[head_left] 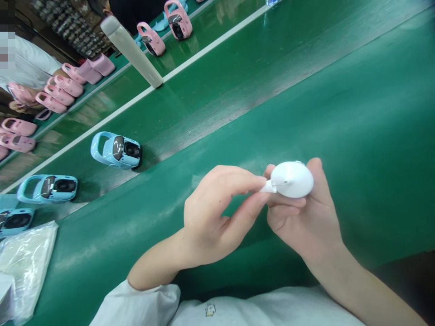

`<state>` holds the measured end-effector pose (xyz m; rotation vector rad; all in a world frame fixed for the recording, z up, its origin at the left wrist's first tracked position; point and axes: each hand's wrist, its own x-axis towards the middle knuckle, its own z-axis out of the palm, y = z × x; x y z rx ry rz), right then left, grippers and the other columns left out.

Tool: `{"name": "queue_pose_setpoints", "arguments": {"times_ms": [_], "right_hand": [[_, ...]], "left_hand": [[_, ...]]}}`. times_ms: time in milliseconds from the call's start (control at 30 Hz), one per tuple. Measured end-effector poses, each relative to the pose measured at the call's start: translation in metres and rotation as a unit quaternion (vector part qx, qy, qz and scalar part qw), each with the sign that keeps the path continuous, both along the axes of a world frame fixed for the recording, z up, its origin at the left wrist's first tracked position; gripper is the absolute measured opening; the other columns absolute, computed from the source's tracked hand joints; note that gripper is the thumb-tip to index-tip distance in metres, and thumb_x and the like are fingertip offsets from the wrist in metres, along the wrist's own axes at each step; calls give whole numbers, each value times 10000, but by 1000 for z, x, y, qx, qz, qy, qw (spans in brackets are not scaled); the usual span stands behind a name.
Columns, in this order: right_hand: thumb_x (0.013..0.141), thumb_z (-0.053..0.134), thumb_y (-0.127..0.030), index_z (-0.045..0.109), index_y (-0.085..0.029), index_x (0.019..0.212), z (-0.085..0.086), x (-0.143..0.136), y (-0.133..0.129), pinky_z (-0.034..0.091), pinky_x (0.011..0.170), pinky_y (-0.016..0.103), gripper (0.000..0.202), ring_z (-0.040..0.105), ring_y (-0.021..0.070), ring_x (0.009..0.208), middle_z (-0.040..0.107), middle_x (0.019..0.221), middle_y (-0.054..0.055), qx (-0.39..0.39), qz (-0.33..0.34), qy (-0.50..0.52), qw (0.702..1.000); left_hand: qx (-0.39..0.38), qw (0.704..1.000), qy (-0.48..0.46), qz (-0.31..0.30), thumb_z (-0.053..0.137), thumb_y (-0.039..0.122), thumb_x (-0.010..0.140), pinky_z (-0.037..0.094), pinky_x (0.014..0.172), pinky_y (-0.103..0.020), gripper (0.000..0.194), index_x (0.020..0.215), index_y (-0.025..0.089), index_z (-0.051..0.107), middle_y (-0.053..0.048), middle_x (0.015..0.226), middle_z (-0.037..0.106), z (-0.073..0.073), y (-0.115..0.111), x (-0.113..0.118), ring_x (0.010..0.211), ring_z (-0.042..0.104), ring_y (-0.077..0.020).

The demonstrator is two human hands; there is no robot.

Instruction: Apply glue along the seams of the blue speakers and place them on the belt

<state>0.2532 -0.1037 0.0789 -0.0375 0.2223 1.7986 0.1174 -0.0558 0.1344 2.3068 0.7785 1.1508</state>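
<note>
A small white round piece [292, 179] with a short tab on its left side is held between both hands over the green table. My right hand [306, 213] holds the round part from below and behind, thumb along its right edge. The fingertips of my left hand [220, 213] pinch the white tab between thumb and index finger. The other fingers of my left hand are partly hidden.
Blue handled devices [117, 150] stand on the belt at left. A plastic bag [29, 267] lies at lower left. A pale upright cylinder [134, 54] stands on the white strip. Pink devices [178, 20] line the far side, where a person in white works.
</note>
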Motion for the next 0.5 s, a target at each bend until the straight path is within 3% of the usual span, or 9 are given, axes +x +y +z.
{"name": "queue_pose_setpoints", "arguments": {"times_ms": [500], "right_hand": [[911,724,-248,605,77,1070,-4,1,0,581,582,182,380,544,96,607,566,838,76,15,5,53,998]], "left_hand": [[19,1000,-3,-11,639,50,778,548,691,-236,154,893,141,591,-41,793,674,1,2,2,762,612,-99]]}}
